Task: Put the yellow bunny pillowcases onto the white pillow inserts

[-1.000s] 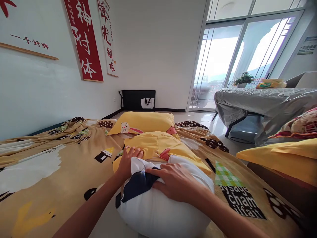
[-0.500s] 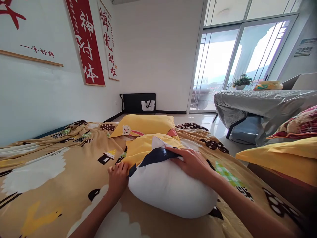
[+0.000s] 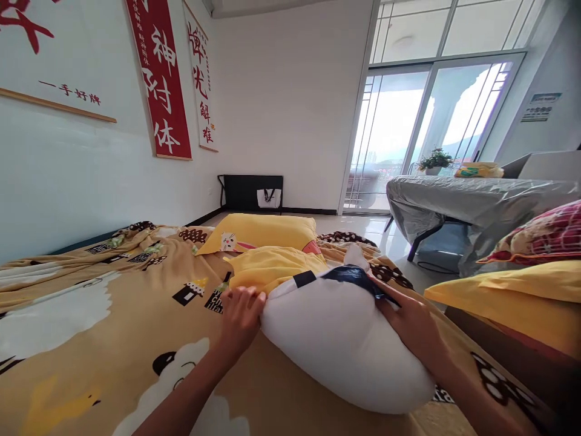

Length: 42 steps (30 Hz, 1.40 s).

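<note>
A white pillow (image 3: 345, 345) with a dark blue band lies on the tan cartoon-print blanket (image 3: 91, 339) in front of me. My right hand (image 3: 415, 327) grips its far right edge at the blue band. My left hand (image 3: 242, 315) holds the pillow's left end, right where a crumpled yellow pillowcase (image 3: 272, 269) meets it. Behind that lies a yellow pillow (image 3: 263, 233) with a rabbit print.
A wall with red and white banners (image 3: 158, 79) runs along the left. A plastic-covered table (image 3: 476, 200) stands at right before glass doors (image 3: 422, 127). Yellow and red-patterned pillows (image 3: 521, 290) lie at the right edge. A black rack (image 3: 252, 192) stands against the far wall.
The white pillow has turned and slid to the right, clear of the yellow pillowcase. My right hand moved from its top to its right edge; my left hand shifted to its left end.
</note>
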Each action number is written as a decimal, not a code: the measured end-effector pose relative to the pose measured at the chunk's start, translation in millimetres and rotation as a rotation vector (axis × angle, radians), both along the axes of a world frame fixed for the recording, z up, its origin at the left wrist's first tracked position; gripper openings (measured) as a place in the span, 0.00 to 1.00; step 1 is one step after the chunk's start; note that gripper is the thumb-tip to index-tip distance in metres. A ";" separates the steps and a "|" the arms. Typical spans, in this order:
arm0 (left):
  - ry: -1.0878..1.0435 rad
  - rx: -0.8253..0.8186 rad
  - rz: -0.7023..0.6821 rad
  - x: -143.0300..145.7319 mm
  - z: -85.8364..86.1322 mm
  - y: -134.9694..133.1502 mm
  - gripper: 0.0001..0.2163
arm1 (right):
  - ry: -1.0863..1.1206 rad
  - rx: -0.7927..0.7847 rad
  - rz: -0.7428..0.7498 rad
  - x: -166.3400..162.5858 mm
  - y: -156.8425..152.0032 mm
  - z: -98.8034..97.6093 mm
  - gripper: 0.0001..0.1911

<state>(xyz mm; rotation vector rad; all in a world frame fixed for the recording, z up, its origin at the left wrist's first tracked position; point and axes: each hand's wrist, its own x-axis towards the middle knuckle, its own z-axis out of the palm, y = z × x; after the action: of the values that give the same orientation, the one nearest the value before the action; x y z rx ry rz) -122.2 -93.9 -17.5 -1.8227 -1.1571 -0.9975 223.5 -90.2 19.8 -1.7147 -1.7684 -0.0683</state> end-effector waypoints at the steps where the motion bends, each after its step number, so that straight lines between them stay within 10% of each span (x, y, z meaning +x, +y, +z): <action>1: 0.047 0.023 -0.033 4.3 9.1 3.6 0.11 | -0.011 0.016 -0.005 0.7 -3.9 -3.4 0.25; 6: 0.210 -0.005 -0.018 29.9 57.3 26.6 0.11 | -0.243 0.164 0.079 -20.5 -27.5 -11.2 0.26; 10: 0.327 -0.344 -0.120 43.5 69.4 38.0 0.07 | -0.495 0.051 0.305 -68.7 -41.8 2.3 0.29; 18: -0.448 -0.779 -0.239 22.4 64.8 45.3 0.05 | -0.693 -0.248 0.571 -141.5 -18.3 44.1 0.27; 26: -0.218 -0.747 -0.107 41.3 74.1 21.5 0.04 | -0.563 -0.288 0.358 -134.9 7.6 47.8 0.23; 37: -0.467 -1.242 -0.339 -28.9 58.1 14.8 0.25 | -0.471 -0.317 0.183 -97.4 7.4 45.9 0.29; 42: -0.518 -1.391 -0.515 -17.2 58.2 17.8 0.25 | -0.511 -0.278 0.205 -101.5 2.9 39.8 0.29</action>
<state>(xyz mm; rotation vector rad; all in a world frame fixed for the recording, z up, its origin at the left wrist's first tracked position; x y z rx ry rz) -139.4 -76.1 40.6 -3.1717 -2.0504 -1.0357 122.0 -87.3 59.7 -1.8046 -2.4173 -0.1937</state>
